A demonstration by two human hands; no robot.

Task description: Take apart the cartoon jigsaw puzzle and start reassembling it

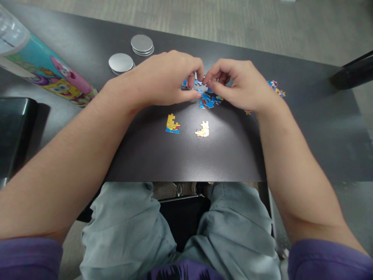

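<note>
My left hand (177, 79) is over a loose pile of blue puzzle pieces (207, 102), its thumb and forefinger apart, with nothing visibly gripped. Close beside it, my right hand (237, 83) has thumb and forefinger pinched together at the pile's edge; what they hold, if anything, is mostly hidden. Nearer to me lie two small joined clusters: a yellow, red and blue puzzle section (173, 125) and a pale yellow puzzle section (203, 130). The fingers cover part of the pile.
Two stacks of silver discs, a far stack (142, 43) and a nearer stack (121, 63), stand beyond my left forearm. A cartoon-printed cylinder (62, 83) and a black case (14, 132) are at left. More puzzle pieces (276, 88) lie past my right wrist. A black object (354, 74) is at far right.
</note>
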